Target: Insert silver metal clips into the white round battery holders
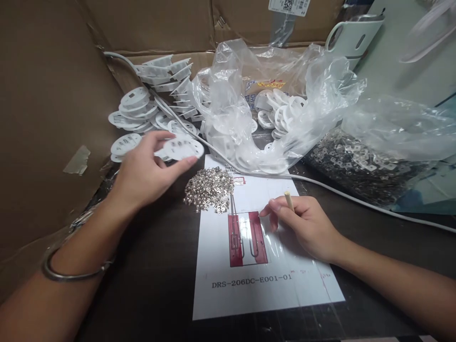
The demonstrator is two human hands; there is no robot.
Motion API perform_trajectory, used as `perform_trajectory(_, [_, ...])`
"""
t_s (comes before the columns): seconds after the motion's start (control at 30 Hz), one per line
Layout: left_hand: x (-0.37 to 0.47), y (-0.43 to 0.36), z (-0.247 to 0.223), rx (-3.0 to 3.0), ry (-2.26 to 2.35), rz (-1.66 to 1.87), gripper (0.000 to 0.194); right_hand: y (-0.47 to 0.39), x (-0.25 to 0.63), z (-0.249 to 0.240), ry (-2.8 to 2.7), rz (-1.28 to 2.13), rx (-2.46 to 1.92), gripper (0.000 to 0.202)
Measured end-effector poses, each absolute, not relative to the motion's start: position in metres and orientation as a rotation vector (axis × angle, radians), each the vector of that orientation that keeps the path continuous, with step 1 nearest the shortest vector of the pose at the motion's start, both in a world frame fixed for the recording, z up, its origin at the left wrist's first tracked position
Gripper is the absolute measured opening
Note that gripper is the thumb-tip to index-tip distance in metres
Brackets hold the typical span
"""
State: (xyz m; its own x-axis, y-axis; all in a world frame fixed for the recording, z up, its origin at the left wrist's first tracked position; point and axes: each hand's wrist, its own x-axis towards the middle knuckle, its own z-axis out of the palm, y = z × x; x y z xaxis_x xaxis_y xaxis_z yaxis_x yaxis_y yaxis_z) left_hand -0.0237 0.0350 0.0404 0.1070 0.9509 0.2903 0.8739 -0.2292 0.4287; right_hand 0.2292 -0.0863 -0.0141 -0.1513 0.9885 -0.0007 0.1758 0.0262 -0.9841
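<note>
Between the thumb and fingers of my left hand (144, 168) is a white round plastic part (185, 148) with small slots, held tilted above the table. Just below and to its right lies a heap of small shiny metal terminals (208, 190). My right hand (309, 225) is closed around a thin pale stick (289, 201), whose blunt top end sticks up past the fingers. That hand is over the right side of a printed sheet (213, 297) with a red-and-white drawing. The stick's lower end is hidden by the hand.
White plastic parts (133, 107) are stacked at the back left. More lie in an open clear bag (228, 109) at the back. A bag of metal pieces (363, 166) sits at the right. A grey cable (331, 186) crosses the table behind the sheet. Cardboard walls (46, 118) stand left and behind.
</note>
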Motion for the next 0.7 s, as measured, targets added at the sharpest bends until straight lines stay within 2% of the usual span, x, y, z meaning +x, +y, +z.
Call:
perform_trajectory(0.1, [-0.038, 0.051, 0.047, 2.075, 2.231, 0.811, 0.069, -0.087, 0.23, -0.014, -1.493, 1.225, -1.266, 0.048])
perform_trajectory(0.2, [-0.047, 0.059, 0.048, 2.052, 2.414, 0.739, 0.072, -0.088, 0.229, -0.012, -1.537, 1.215, -1.264, 0.05])
perform_trajectory(0.33, [-0.05, 0.064, 0.041, 2.175, 2.395, 0.608, 0.067, -0.087, 0.228, -0.01, -1.552, 1.206, -1.277, 0.05])
perform_trajectory(0.53, [-0.052, 0.066, 0.033, 2.184, 2.391, 0.41, 0.071, -0.087, 0.229, -0.012, -1.53, 1.214, -1.245, 0.049])
perform_trajectory(0.7, [-0.058, 0.068, 0.031, 2.203, 2.274, 0.445, 0.079, -0.086, 0.231, -0.014, -1.395, 1.201, -1.223, 0.048])
